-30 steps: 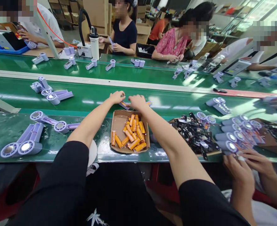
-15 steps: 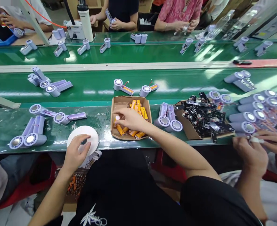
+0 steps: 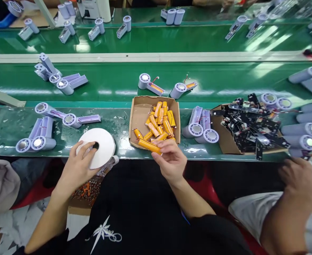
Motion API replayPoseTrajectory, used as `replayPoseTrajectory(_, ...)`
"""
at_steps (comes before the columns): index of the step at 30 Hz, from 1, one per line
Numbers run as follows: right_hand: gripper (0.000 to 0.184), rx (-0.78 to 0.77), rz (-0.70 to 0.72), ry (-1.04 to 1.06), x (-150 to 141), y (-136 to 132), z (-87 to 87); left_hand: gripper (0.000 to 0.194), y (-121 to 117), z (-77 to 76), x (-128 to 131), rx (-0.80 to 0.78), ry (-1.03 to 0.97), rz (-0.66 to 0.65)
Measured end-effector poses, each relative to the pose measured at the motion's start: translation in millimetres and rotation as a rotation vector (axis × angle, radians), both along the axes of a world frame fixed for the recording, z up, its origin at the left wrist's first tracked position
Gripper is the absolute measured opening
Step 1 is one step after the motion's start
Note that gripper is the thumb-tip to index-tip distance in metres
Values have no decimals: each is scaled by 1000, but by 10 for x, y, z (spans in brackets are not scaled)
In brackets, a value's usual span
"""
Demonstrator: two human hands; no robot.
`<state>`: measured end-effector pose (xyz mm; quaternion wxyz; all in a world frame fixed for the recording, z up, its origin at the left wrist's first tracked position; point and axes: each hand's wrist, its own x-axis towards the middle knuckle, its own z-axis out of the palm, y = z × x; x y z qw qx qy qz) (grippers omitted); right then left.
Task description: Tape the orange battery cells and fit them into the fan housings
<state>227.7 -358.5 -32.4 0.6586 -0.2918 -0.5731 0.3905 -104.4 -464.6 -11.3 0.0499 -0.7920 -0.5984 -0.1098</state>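
My left hand (image 3: 79, 163) is on a white roll of tape (image 3: 104, 141) at the bench's front edge, its fingers curled over the left side towards the centre hole. My right hand (image 3: 172, 159) pinches one end of an orange wrapped battery (image 3: 149, 145) between thumb and fingers. That battery is slanted over the front rim of a shallow cardboard box (image 3: 142, 106). Inside the box lies a loose heap of similar orange batteries (image 3: 160, 118), mostly on the right side.
Lilac fan-like housings (image 3: 70, 120) lie left of the roll, and two more (image 3: 195, 130) sit right of the box. Beyond them is a carton of black circuit boards (image 3: 251, 124). A co-worker's hand (image 3: 301, 177) is at far right. Green conveyor belts (image 3: 113, 78) run behind.
My right hand has drawn back from inside the box to its front edge and now holds a battery. My left hand has settled onto the tape roll. The view has tipped down.
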Motion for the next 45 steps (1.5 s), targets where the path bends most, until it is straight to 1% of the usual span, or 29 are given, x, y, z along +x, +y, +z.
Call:
replayPoseTrajectory(2, 17, 52, -88, -40, -29, -60, -6, 62, 71, 16, 196, 162, -73, 4)
replayPoseTrajectory(4, 18, 117, -145, -61, -57, -71, 33, 71, 145, -8, 394, 265, -105, 15)
replayPoseTrajectory(6, 20, 173, -181, -59, -83, -59, 91, 75, 209, -46, 552, 307, -111, 9)
replayPoseTrajectory(9, 20, 240, -228, -56, -132, -71, 135, 72, 276, -76, 699, 342, -128, -6)
replayPoseTrajectory(11, 21, 251, -234, -90, -176, -120, 102, 69, 299, -68, 754, 354, -138, -19)
replayPoseTrajectory(14, 22, 226, -186, -144, -240, -223, -18, 62, 312, -39, 802, 366, -139, -21)
replayPoseTrajectory(16, 21, 183, -145, -123, -259, -271, -96, 60, 315, -23, 820, 375, -140, -23)
replayPoseTrajectory(18, 23, 133, -111, -81, -251, -285, -134, 60, 318, -6, 836, 387, -139, -30)
replayPoseTrajectory(19, 26, 126, -95, -73, -237, -280, -134, 60, 322, 6, 843, 396, -134, -29)
replayPoseTrajectory(21, 32, 170, -81, -95, -196, -254, -107, 58, 331, 36, 859, 403, -106, -26)
replayPoseTrajectory(24, 43, 272, -117, -144, -132, -217, -55, 52, 352, 88, 878, 362, -36, -46)
replayPoseTrajectory(25, 45, 275, -123, -141, -118, -215, -49, 50, 360, 99, 880, 349, -16, -57)
replayPoseTrajectory(27, 48, 191, -75, -102, -107, -231, -64, 49, 378, 107, 881, 357, 1, -72)
replayPoseTrajectory(29, 52, 35, 43, -47, -114, -272, -98, 51, 398, 99, 876, 408, -10, -76)
replayPoseTrajectory(31, 62, -106, 164, -16, -123, -317, -121, 51, 417, 90, 869, 475, -32, -74)
replayPoseTrajectory(32, 68, -155, 211, -19, -122, -332, -119, 50, 425, 89, 864, 507, -43, -73)
replayPoseTrajectory(34, 75, -214, 251, -47, -106, -342, -84, 49, 438, 100, 852, 569, -71, -60)
replayPoseTrajectory(35, 74, -224, 257, -66, -92, -338, -56, 49, 442, 113, 844, 593, -83, -47)
replayPoseTrajectory(36, 69, -220, 260, -90, -77, -332, -28, 50, 445, 127, 834, 611, -91, -34)
replayPoseTrajectory(39, 45, -157, 278, -192, -49, -333, -4, 56, 452, 175, 792, 612, -103, 18)
replayPoseTrajectory(41, 30, -140, 317, -278, -52, -372, -77, 59, 456, 198, 754, 581, -121, 44)
replayPoseTrajectory(43, 19, -139, 376, -365, -51, -428, -198, 62, 459, 215, 711, 540, -153, 62)
replayPoseTrajectory(44, 18, -133, 424, -421, -39, -450, -254, 63, 459, 222, 691, 520, -164, 68)
replayPoseTrajectory(45, 21, -120, 471, -482, -17, -460, -294, 64, 458, 228, 671, 503, -169, 74)
